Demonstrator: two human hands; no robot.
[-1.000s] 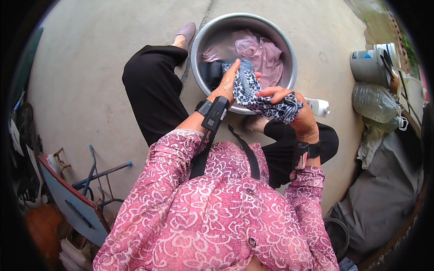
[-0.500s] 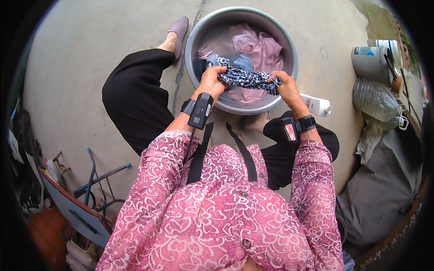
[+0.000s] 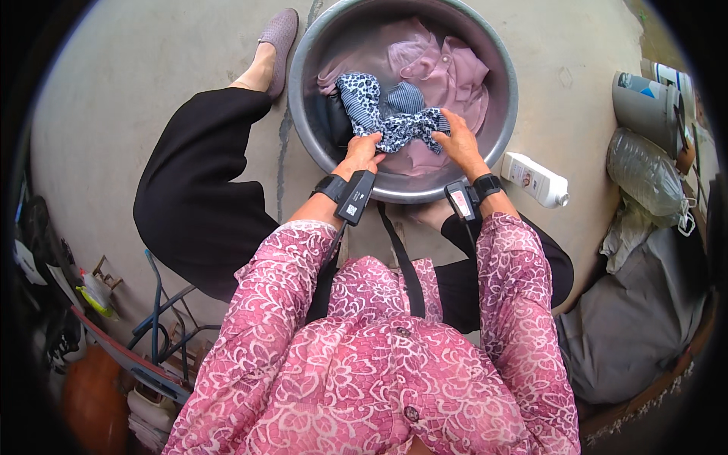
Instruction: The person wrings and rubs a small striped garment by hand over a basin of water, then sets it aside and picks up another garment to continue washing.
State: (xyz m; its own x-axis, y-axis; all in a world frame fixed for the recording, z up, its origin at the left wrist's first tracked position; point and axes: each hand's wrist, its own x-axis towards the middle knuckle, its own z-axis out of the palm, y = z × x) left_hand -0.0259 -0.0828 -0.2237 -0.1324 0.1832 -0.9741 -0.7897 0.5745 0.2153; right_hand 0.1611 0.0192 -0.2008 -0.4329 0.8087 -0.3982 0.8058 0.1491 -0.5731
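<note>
Two hands down in a big metal tub (image 3: pixel 506 72) on the concrete floor (image 3: pixel 152 83). Left hand (image 3: pixel 362 152) curled tight on one end of a blue & white spotted cloth (image 3: pixel 379 121). Right hand (image 3: pixel 455 140) closed on the other end, fingers wrapped over it. Cloth bunched up betw. the two, lying across the near side of the tub, on top of pink clothes (image 3: pixel 440 64) & a striped bit (image 3: pixel 406 97). Looks wet, so prob. soft, floppy, kinda heavy, a bit slippy. Best grabbed in fat bunches w/ whole fist, not by a thin edge. White bottle (image 3: pixel 535 178) lying just outside the tub, on the right. Grey bags (image 3: pixel 644 318) farther right.
</note>
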